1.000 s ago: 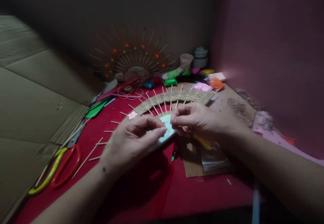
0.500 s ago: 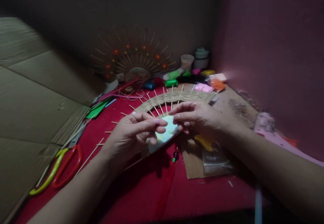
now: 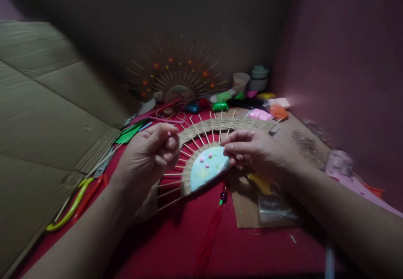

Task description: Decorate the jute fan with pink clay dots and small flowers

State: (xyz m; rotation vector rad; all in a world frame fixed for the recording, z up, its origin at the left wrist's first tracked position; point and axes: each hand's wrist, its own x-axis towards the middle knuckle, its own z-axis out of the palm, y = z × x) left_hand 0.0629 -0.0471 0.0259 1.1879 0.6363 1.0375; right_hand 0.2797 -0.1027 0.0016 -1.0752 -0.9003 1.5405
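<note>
A half-round woven fan [image 3: 220, 124] of straw band and thin sticks lies on the red cloth [image 3: 258, 249]. Its middle is a light blue half-disc [image 3: 208, 167] with small pink dots. A red tassel [image 3: 209, 237] hangs from beads [image 3: 223, 197] below the disc. My right hand [image 3: 255, 151] pinches the right edge of the blue half-disc with its fingertips. My left hand [image 3: 147, 157] hovers over the fan's left sticks, thumb and fingers pinched together; anything small between them is hidden.
Scissors with red and yellow-green handles [image 3: 78, 201] lie at the left beside flattened cardboard [image 3: 47, 123]. A second fan [image 3: 179, 73] leans at the back. Coloured clay packets [image 3: 260, 114], cups [image 3: 241, 81], a cardboard piece [image 3: 244, 207] and a plastic bag [image 3: 273, 207] crowd the right.
My left hand has moved left off the blue half-disc to the outer sticks and closed into a pinch, uncovering the disc. The pink flower seen there earlier is no longer visible. The view shifted slightly.
</note>
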